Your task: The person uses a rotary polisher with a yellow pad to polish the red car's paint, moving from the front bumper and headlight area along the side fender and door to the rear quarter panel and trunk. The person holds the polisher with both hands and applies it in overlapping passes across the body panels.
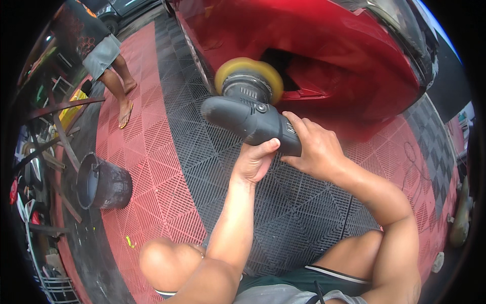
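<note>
Polisher (257, 125) in the head view slants with its long axis from upper left down to the right grip (319, 147), closed around its rear end, while the left grip (255, 163) holds it from below; its yellow pad (242, 65) is close to the red car panel (326, 38), contact hard to judge. Leftward, a black bucket (115, 186) stands on red floor tiles (154, 187), contents unclear.
</note>
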Demonstrator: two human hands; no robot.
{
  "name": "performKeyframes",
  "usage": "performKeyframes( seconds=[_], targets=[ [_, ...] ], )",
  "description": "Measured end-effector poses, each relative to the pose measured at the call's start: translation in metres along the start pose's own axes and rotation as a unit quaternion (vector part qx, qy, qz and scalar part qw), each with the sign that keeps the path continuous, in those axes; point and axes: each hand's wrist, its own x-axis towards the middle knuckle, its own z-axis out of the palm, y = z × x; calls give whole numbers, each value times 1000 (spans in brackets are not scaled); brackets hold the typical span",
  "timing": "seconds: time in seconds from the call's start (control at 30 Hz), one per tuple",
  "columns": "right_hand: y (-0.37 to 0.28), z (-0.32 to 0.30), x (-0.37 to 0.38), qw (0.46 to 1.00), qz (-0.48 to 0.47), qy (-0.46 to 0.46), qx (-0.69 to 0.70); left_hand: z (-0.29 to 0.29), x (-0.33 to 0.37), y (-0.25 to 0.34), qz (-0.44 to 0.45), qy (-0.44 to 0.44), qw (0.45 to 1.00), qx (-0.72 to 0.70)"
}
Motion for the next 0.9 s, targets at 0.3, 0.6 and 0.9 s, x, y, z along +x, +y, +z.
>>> performKeyframes(
  seconds=[0.3,0.6,0.9],
  targets=[
    [-3,-44,-13,995,-6,79,64,70,11,26,96,-47,991,75],
    [77,-1,-90,943,76,164,278,162,33,-46,51,-62,923,375],
    [53,-27,-53,955,108,125,246,149,28,-19,0,-35,961,273]
  ],
)
